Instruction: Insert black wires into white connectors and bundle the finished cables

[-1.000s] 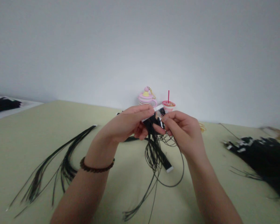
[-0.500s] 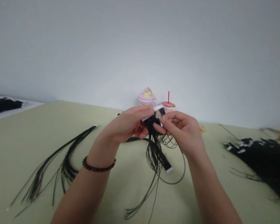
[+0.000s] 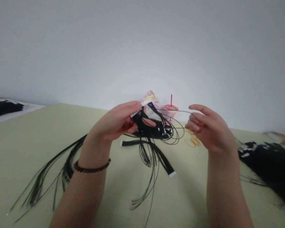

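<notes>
Pale green table (image 3: 25,142) fills the lower frame, white wall (image 3: 142,47) behind it. Upper left: black wire bunch (image 3: 4,109) on a white sheet (image 3: 33,107). Right edge: large black wire pile (image 3: 263,158) with white tags along its top end. Lower left: loose black wires (image 3: 44,177) fan across the table.

Left hand (image 3: 116,120) is closed on a wire bundle (image 3: 139,118), pinching its white connector strip (image 3: 144,103) at the fingertips, upper center. Wires hang down from it to the table, with loops around center. Right hand (image 3: 211,128) is open, fingers slightly curled, well apart from the left. One thin wire (image 3: 178,111) runs from the bundle to its fingertips; cannot tell if it's gripped.

Under the hands: flat black cable (image 3: 156,155) with white ends. Right of center: gold rubber bands (image 3: 192,141). Far edge: pink keychain toy (image 3: 149,101) and small cup charm (image 3: 171,107) with red straw. Left wrist: brown beaded bracelet (image 3: 91,167).
</notes>
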The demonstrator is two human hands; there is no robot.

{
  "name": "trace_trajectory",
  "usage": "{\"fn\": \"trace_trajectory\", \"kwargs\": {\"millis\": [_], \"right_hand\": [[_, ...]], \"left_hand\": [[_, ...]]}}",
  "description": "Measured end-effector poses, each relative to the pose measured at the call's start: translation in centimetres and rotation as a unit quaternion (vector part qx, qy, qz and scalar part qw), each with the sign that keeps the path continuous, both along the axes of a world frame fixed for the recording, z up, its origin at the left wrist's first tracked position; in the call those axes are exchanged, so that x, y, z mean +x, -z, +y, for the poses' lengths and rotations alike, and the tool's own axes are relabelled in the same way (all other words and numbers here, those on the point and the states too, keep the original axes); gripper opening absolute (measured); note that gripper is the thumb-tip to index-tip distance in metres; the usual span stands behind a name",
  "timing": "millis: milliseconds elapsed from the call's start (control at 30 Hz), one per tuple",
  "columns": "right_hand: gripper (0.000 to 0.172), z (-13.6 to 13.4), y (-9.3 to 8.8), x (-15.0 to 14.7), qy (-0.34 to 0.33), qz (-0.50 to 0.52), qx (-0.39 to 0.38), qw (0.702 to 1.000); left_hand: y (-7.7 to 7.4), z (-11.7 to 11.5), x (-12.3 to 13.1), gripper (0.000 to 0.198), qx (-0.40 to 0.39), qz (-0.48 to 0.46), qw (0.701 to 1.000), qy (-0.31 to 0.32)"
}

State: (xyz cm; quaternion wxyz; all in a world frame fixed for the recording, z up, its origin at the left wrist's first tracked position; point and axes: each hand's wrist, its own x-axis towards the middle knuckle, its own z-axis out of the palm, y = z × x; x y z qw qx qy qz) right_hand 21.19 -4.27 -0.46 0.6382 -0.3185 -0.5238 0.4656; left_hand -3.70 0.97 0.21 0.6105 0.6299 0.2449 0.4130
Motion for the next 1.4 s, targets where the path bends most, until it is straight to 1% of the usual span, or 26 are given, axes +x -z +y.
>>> {"fn": "trace_trajectory", "kwargs": {"millis": [100,200,300,367,467,533,567,600,667,733,767,833,933,1000,1133,1200,1267,1300,1400], "right_hand": [[0.016,0.3,-0.1,0.2,0.044,0.018,0.008,0.999],[0.014,0.6,0.0,0.1,0.106,0.029,0.037,0.993],[0.015,0.8,0.4,0.0,0.148,-0.008,0.059,0.987],[0.021,0.9,0.7,-0.2,0.136,-0.062,0.047,0.988],[0.036,1.3,1.3,-0.7,0.066,-0.146,0.01,0.987],[0.044,1.7,1.7,-0.9,0.035,-0.175,-0.012,0.984],[0.046,1.8,1.8,-1.0,0.037,-0.173,-0.018,0.984],[0.047,2.0,1.9,-1.0,0.053,-0.158,-0.017,0.986],[0.044,2.3,1.9,-0.8,0.113,-0.104,0.001,0.988],[0.035,2.3,1.7,-0.3,0.173,-0.066,0.023,0.982],[0.029,2.2,1.7,-0.1,0.188,-0.065,0.031,0.98],[0.02,2.1,1.5,0.2,0.184,-0.082,0.04,0.979],[0.029,1.9,1.3,0.4,0.156,-0.085,0.056,0.982],[0.033,1.7,0.9,0.7,0.155,-0.065,0.057,0.984],[0.038,0.7,0.0,2.6,0.144,-0.017,0.034,0.989],[0.034,0.0,-0.4,3.9,0.133,0.013,0.038,0.99],[0.021,-0.6,-0.7,5.0,0.13,0.045,0.058,0.989],[0.018,-0.8,-0.8,5.4,0.131,0.061,0.072,0.987],[0.014,-0.8,-0.9,5.7,0.142,0.11,0.126,0.976]], "left_hand": [[0.0,-0.3,0.2,0.018,-0.001,0.013,1.0,0.009],[-0.1,-0.4,0.4,0.018,-0.006,0.018,0.999,0.031],[-0.2,-0.6,0.6,0.019,-0.012,-0.015,0.999,0.051],[-0.5,-0.5,0.7,0.02,-0.028,-0.048,0.998,0.028],[-0.9,-0.2,0.5,0.024,-0.076,-0.088,0.993,-0.027],[-1.1,0.0,0.3,0.027,-0.106,-0.108,0.987,-0.048],[-1.1,0.0,0.2,0.027,-0.112,-0.116,0.985,-0.057],[-1.2,0.0,0.1,0.026,-0.11,-0.122,0.984,-0.067],[-1.1,0.1,0.0,0.022,-0.088,-0.128,0.984,-0.088],[-0.9,0.0,0.1,0.018,-0.065,-0.124,0.985,-0.097],[-0.8,0.1,0.3,0.018,-0.058,-0.121,0.986,-0.094],[-0.5,0.2,0.5,0.018,-0.053,-0.115,0.989,-0.078],[-0.3,0.5,0.7,0.02,-0.055,-0.112,0.991,-0.058],[-0.2,0.8,0.6,0.021,-0.064,-0.115,0.99,-0.057],[-0.5,1.0,0.0,0.026,-0.117,-0.126,0.983,-0.067],[-0.7,1.0,-0.4,0.031,-0.146,-0.131,0.978,-0.072],[-0.7,1.0,-0.7,0.035,-0.164,-0.141,0.974,-0.068],[-0.7,1.1,-0.9,0.037,-0.171,-0.148,0.972,-0.065],[-0.5,1.4,-1.2,0.042,-0.188,-0.155,0.969,-0.039]]}}
